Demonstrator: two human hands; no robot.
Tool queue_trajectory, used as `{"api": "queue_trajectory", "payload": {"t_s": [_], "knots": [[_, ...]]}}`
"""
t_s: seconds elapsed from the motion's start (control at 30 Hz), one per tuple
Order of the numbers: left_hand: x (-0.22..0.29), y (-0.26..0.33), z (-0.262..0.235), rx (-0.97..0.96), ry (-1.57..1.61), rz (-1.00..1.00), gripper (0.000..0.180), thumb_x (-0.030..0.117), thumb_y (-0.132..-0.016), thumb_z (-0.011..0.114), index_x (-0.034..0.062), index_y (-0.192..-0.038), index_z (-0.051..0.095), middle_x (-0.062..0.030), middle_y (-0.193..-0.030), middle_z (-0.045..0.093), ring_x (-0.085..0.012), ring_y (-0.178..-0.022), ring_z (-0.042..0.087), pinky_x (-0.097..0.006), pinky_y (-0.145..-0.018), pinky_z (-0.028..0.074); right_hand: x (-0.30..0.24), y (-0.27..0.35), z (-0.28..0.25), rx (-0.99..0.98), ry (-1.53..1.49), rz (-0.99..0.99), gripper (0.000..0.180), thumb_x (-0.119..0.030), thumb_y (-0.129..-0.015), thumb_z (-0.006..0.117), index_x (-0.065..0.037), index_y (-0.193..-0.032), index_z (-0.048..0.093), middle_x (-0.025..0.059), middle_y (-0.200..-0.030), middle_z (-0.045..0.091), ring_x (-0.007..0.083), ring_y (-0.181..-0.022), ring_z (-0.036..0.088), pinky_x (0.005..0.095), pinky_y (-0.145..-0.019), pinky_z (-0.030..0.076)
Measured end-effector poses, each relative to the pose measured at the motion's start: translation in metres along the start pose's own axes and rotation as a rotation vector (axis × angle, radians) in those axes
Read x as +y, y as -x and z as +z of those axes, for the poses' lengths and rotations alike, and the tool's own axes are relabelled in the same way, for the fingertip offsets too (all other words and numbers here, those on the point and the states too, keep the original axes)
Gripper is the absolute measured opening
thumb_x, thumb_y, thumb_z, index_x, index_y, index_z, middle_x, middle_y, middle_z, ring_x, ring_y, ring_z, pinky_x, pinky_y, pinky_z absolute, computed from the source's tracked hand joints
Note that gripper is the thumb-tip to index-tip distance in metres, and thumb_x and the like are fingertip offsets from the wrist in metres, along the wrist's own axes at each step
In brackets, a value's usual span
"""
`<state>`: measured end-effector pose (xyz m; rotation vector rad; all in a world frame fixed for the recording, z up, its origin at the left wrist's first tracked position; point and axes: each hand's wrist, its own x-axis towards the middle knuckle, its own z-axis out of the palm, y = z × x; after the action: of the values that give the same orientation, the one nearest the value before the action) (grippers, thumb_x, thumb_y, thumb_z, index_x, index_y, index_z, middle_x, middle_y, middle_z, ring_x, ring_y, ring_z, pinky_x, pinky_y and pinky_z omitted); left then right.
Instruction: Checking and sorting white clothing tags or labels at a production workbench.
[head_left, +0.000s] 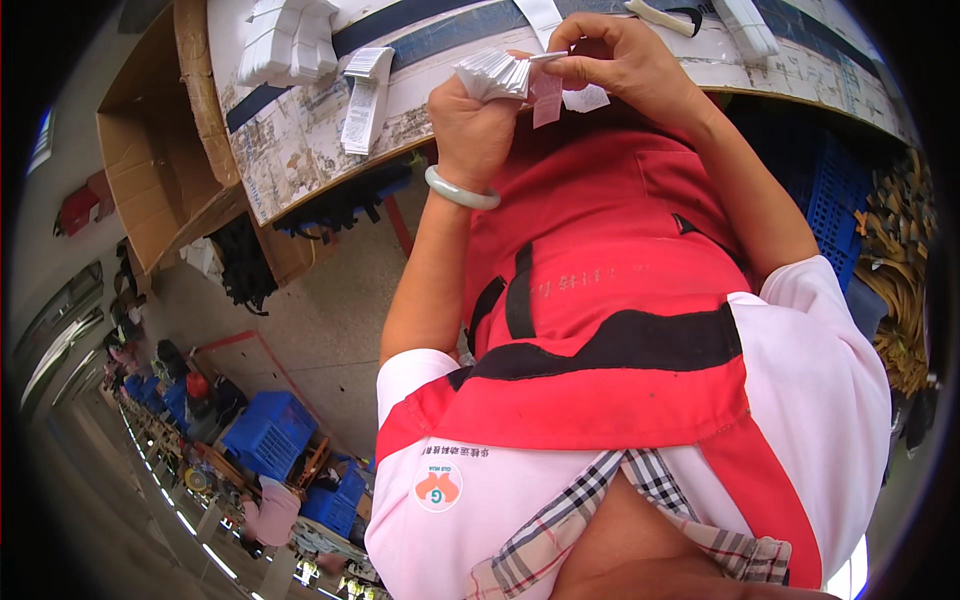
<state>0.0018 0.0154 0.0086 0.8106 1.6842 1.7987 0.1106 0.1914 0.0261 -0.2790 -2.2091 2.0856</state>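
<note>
The left hand [478, 112] was clenched around a fanned stack of small white paper tags [495, 75], its fingers pressed together on the bundle, a pale green bangle [461, 190] sitting on the wrist below. Just beside it, the right hand [622, 58] had thumb and forefinger pinching a single white tag [547, 97] that hung down from the stack's edge. Both hands were held just in front of the near edge of the worn tabletop [300, 140], which ran slantwise across the top of the view. On the tabletop lay a pile of white strips [285, 40] and a loose printed label [362, 100], well apart from the hands. Between that edge and the person's red apron [600, 300] there was little free room. To the left an open cardboard box [150, 150] stood against the tabletop's end, and beyond it bare floor [320, 320] opened toward blue crates [268, 432] far off. The right fingertips partly hid the top of the stack, and the tabletop's far side was cut off. A dark heap [245, 265] under the tabletop was too shadowed to make out.
</note>
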Motion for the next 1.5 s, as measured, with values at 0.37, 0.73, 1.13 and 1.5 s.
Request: {"api": "queue_trajectory", "payload": {"t_s": [0.37,0.73,1.13,1.5], "knots": [[-0.003,0.004,-0.003,-0.096,0.349,-0.422,0.022,0.018,-0.094,0.063,-0.0006,-0.106,0.064,-0.0068,-0.081,0.067,-0.0135,-0.066,0.064,-0.023,-0.057,0.05,-0.026,0.007,0.002,-0.269,-0.293,0.244,0.014,-0.016,-0.092,0.066,-0.002,-0.091,0.065,-0.0008,-0.076,0.059,0.0057,-0.063,0.052,0.0189,-0.058,0.043],[-0.006,0.007,-0.005,-0.323,0.481,-0.52,0.019,0.02,-0.092,0.065,0.0022,-0.098,0.06,-0.0062,-0.079,0.062,-0.0129,-0.067,0.061,-0.024,-0.058,0.048,0.008,0.008,0.014,0.053,0.096,0.02,0.026,-0.018,-0.089,0.069,-0.003,-0.111,0.065,0.0006,-0.088,0.061,0.0052,-0.079,0.056,0.0208,-0.07,0.047],[0.01,0.011,0.003,-0.501,0.44,-0.503,0.023,0.02,-0.096,0.06,-0.0018,-0.104,0.061,-0.0046,-0.075,0.058,-0.014,-0.063,0.06,-0.025,-0.056,0.048,0.0,0.009,0.015,-0.025,-0.097,-0.002,0.013,-0.011,-0.087,0.071,0.001,-0.092,0.068,0.0028,-0.082,0.062,0.0073,-0.063,0.055,0.0209,-0.058,0.045],[-0.008,0.021,0.008,-0.3,0.657,-0.632,0.02,0.021,-0.098,0.056,0.0019,-0.103,0.056,-0.002,-0.072,0.049,-0.0159,-0.068,0.058,-0.026,-0.058,0.048,0.006,0.019,-0.029,0.425,0.588,-0.19,0.019,-0.014,-0.09,0.067,-0.004,-0.106,0.069,0.0017,-0.099,0.062,0.0108,-0.089,0.057,0.0249,-0.081,0.046]]}}
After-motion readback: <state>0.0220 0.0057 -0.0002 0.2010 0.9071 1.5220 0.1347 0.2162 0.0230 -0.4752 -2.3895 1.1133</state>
